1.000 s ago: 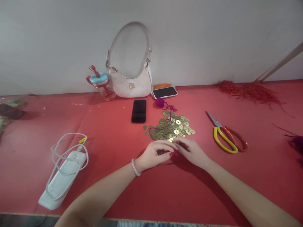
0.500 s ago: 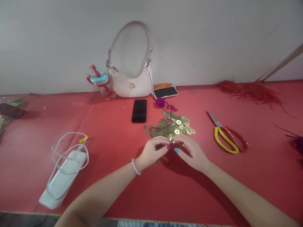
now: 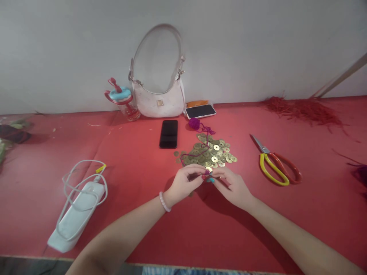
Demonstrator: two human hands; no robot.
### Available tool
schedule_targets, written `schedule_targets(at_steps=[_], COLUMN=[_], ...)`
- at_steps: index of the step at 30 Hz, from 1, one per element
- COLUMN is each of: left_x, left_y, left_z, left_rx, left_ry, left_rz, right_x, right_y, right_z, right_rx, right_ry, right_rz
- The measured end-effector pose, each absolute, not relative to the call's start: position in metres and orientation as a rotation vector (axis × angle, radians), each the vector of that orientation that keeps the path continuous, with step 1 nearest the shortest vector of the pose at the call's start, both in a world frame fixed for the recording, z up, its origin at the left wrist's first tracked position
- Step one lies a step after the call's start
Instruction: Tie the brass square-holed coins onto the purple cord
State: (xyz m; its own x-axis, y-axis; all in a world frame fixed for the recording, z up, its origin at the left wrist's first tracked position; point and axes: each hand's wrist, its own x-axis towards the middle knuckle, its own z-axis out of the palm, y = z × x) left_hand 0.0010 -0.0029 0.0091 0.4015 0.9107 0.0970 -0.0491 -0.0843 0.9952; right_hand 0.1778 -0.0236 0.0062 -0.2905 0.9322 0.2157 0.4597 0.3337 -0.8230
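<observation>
My left hand point(image 3: 187, 182), with a pale bead bracelet at its wrist, pinches purple yarn point(image 3: 195, 155) between thumb and fingertips. My right hand point(image 3: 233, 187) meets it there, thumb and forefinger closed on the yarn at the same spot; the exact grip is partly hidden by the fingers. Just beyond both hands lies a heap of brass coins point(image 3: 216, 148) with holes in the middle. From my left hand the yarn runs across the coins to a small purple ball point(image 3: 194, 123) behind them.
Scissors point(image 3: 268, 156) with yellow and red handles lie at the right. Behind stand a white handbag point(image 3: 159, 103) and a lidded cup point(image 3: 127, 107), near a black phone point(image 3: 168, 134) and a white-edged phone point(image 3: 200, 111). A white power strip point(image 3: 78, 214) lies left, red shreds point(image 3: 304, 110) back right.
My right fingertips have moved slightly left, closer to my left fingertips. A coin that showed beneath my right fingers is now mostly hidden. My left hand has barely moved.
</observation>
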Motion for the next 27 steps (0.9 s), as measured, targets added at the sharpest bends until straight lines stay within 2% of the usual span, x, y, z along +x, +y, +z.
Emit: schedule_targets(at_steps=[6,27], left_x=[0.0011,0.0028], left_y=[-0.0022,0.0001], left_z=[0.002,-0.0008], left_rx=[1.386,1.291], left_ry=[0.84,0.933], left_rz=[0.985,0.943], right_x=[0.1777,0.1744], right_y=[-0.0255,-0.0293], right_z=[0.0105,0.0064], right_rx=[-1.114,-1.213], right_ry=[-1.831,-1.966], right_rz=[1.018,0.672])
